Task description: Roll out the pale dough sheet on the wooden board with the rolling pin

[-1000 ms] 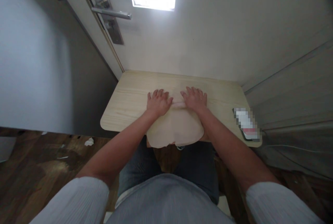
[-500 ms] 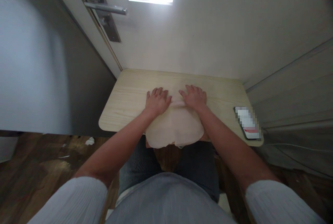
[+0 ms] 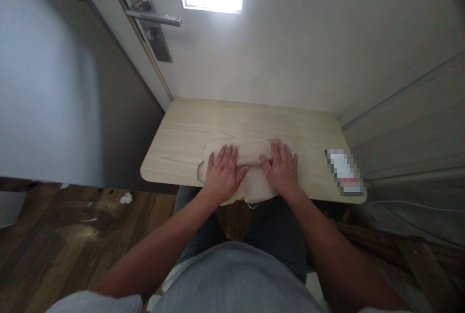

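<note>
The left hand (image 3: 222,172) and right hand (image 3: 283,167) lie over a rolling pin (image 3: 249,160) on flattened dough (image 3: 257,184); a smartphone (image 3: 343,171) rests on the wood-grain table (image 3: 174,143).

From where I stand, the table (image 3: 169,138) sits right in front of the door (image 3: 308,41), whose handle (image 3: 154,17) is behind the table's left end. At the table's front edge lies a sheet of dough (image 3: 254,183) with a rolling pin (image 3: 249,160) across it, between the left hand (image 3: 223,172) and right hand (image 3: 283,165); the phone (image 3: 344,172) lies well to the right, near the front corner. On the floor (image 3: 43,255), left of the table, is a scrap (image 3: 126,198).
</note>
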Available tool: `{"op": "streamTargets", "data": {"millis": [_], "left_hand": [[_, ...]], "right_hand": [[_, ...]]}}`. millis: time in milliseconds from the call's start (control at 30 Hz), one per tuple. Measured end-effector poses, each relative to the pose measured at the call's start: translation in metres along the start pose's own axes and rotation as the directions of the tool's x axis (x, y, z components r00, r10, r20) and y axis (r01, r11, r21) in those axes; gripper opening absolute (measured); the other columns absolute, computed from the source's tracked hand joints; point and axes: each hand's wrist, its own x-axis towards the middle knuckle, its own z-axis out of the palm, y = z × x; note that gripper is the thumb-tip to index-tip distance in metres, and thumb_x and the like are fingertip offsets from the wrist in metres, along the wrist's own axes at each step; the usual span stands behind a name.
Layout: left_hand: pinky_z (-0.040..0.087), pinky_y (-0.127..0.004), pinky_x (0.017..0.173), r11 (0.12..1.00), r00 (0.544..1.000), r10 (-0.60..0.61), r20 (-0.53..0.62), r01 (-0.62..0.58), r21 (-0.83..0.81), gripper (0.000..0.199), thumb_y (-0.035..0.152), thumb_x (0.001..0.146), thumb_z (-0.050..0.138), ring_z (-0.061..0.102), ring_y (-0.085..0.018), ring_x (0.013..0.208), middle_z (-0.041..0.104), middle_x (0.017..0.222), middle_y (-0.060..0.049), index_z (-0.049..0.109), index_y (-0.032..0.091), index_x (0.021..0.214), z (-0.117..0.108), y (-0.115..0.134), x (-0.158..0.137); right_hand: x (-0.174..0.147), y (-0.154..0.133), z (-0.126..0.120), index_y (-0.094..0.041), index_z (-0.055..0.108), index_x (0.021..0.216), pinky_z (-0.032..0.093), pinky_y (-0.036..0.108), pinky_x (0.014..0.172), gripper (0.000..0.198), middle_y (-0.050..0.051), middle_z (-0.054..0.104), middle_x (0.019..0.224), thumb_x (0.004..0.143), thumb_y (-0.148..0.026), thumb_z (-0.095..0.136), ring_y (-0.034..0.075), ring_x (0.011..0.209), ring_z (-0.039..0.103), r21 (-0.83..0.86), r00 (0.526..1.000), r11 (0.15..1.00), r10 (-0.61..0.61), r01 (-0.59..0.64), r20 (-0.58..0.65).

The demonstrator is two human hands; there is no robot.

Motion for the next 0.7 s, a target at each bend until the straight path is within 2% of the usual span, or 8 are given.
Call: {"op": "streamTargets", "data": {"millis": [100,333,500,700], "left_hand": [[0.020,-0.056,0.123,1.000,1.000,-0.012,0.003,0.012,0.000,0.068,0.060,0.102,0.025,0.026,-0.030,0.153,0.036,0.163,-0.011,0.031,0.021,0.158,0.000,-0.003,0.009],[0.020,-0.057,0.122,0.998,0.998,-0.061,-0.021,0.061,0.023,0.060,0.061,0.102,0.024,0.028,-0.030,0.151,0.038,0.162,-0.006,0.044,0.029,0.150,0.000,-0.018,0.050],[0.024,-0.058,0.119,0.997,0.997,-0.082,0.002,0.082,0.012,0.060,0.059,0.103,0.020,0.033,-0.030,0.148,0.042,0.159,-0.006,0.049,0.030,0.146,0.003,-0.031,0.079],[0.029,-0.058,0.117,0.997,0.994,-0.072,0.077,0.073,-0.008,0.059,0.059,0.103,0.020,0.037,-0.028,0.145,0.047,0.156,-0.007,0.053,0.031,0.144,0.006,-0.047,0.106]], "right_hand": [[0.011,-0.002,0.000,-0.017,0.042,0.153,0.021,0.061,0.116,0.063,0.017,0.040,0.159,0.103,-0.054,0.027,0.035,0.146,0.032,-0.009,1.000,1.000,0.002,-0.002,0.019],[0.061,-0.013,0.000,-0.021,0.046,0.151,0.016,0.065,0.117,0.062,0.013,0.045,0.156,0.104,-0.055,0.025,0.037,0.146,0.032,-0.037,0.999,0.999,0.016,-0.014,0.050],[0.093,-0.017,0.005,-0.023,0.046,0.152,0.019,0.064,0.116,0.063,0.012,0.048,0.154,0.103,-0.058,0.026,0.037,0.144,0.036,-0.015,0.994,0.999,0.031,-0.029,0.107],[0.117,-0.020,0.008,-0.024,0.047,0.151,0.023,0.063,0.115,0.068,0.012,0.050,0.153,0.101,-0.065,0.026,0.038,0.141,0.038,0.021,0.989,0.999,0.039,-0.042,0.144]]}}
